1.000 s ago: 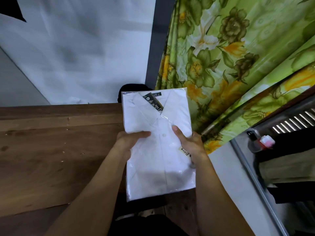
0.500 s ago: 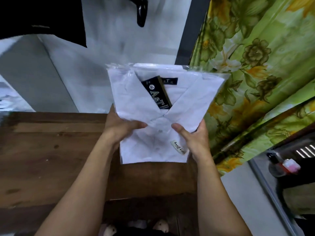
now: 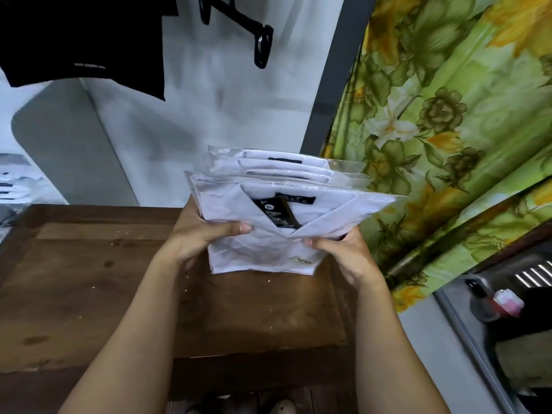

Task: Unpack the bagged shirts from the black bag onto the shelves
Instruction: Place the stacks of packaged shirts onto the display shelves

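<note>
A white folded shirt in a clear plastic bag (image 3: 263, 246), with a black XL tag at the collar, is held over the brown wooden shelf (image 3: 89, 282). My left hand (image 3: 197, 234) grips its left edge, thumb on top. My right hand (image 3: 343, 252) grips its right edge, thumb on top. Just behind it, a stack of more bagged white shirts (image 3: 286, 170) is visible on the shelf near the wall. The black bag is not in view.
A green floral curtain (image 3: 448, 130) hangs on the right. A black garment (image 3: 80, 40) and a black hanger (image 3: 257, 40) hang above on the white wall. A metal frame with a small bottle (image 3: 504, 303) is at the lower right.
Both hands have carried the bagged shirt up and forward, tilting it flatter toward the stack of bagged shirts that has come into view behind it.
</note>
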